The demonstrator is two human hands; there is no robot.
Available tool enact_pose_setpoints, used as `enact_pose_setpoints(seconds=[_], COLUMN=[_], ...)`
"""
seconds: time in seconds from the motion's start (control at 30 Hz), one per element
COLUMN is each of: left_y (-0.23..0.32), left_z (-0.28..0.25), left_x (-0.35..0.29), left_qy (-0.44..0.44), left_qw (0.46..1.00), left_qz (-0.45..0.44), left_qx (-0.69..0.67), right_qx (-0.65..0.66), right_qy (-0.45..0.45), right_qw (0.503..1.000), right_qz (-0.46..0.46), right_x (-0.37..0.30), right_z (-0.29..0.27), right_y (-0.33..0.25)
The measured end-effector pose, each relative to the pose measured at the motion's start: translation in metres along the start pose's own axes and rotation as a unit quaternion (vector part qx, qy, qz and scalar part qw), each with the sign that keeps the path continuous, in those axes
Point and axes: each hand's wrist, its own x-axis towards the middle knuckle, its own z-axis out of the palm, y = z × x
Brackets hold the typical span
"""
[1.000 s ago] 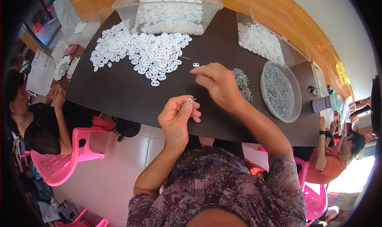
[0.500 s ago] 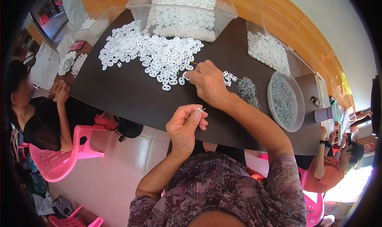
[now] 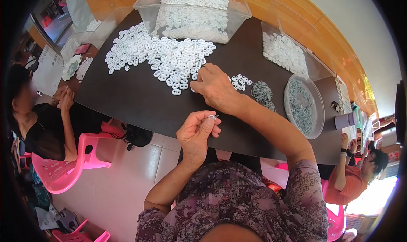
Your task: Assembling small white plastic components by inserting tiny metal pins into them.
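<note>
My left hand (image 3: 196, 134) is raised over the table's near edge. Its thumb and fingers pinch a small white plastic piece (image 3: 211, 116) with a thin grey screw-like pin sticking out of it. At the near right edge of a heap of white oval two-holed plastic pieces (image 3: 176, 59), my right hand (image 3: 217, 88) reaches down with fingers bent together. Its fingertips are at the tabletop, and whatever lies under them is hidden. Just right of that hand lies a small group of white pieces (image 3: 241, 81), beside a pile of grey screws (image 3: 263, 92).
A clear bin (image 3: 235, 19) of white pieces stands behind the heap, another clear bin (image 3: 311, 55) at far right. A round tub (image 3: 317, 123) holds grey screws, near a purple cup (image 3: 344, 121). One person (image 3: 46, 123) sits left, another (image 3: 349, 178) right. A pink chair (image 3: 78, 161) stands left.
My right hand has shifted slightly left along the heap's edge, its fingers now over a spot where a loose white piece lay. My left hand has stayed in place with its piece.
</note>
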Motion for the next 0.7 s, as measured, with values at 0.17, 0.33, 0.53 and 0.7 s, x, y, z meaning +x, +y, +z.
enact_pose_setpoints(seconds=[0.17, 0.33, 0.53, 0.7], left_y=[0.000, -0.001, 0.000, 0.002], left_z=[0.001, 0.001, 0.001, 0.005], left_x=[0.000, -0.001, -0.001, 0.000], left_qy=[-0.002, -0.002, 0.003, 0.013], left_qw=[1.000, 1.000, 1.000, 0.999], left_qz=[0.002, 0.008, 0.016, 0.025], left_qx=[0.000, -0.005, 0.006, 0.024], right_qx=[-0.006, -0.007, -0.052, -0.081], right_qy=[0.006, -0.023, -0.041, -0.087], right_qw=[1.000, 0.999, 0.996, 0.992], right_qz=[-0.019, -0.029, -0.056, -0.046], right_x=[-0.006, -0.018, -0.039, -0.052], right_z=[-0.004, -0.015, -0.028, -0.040], right_y=[-0.005, -0.009, -0.014, -0.022])
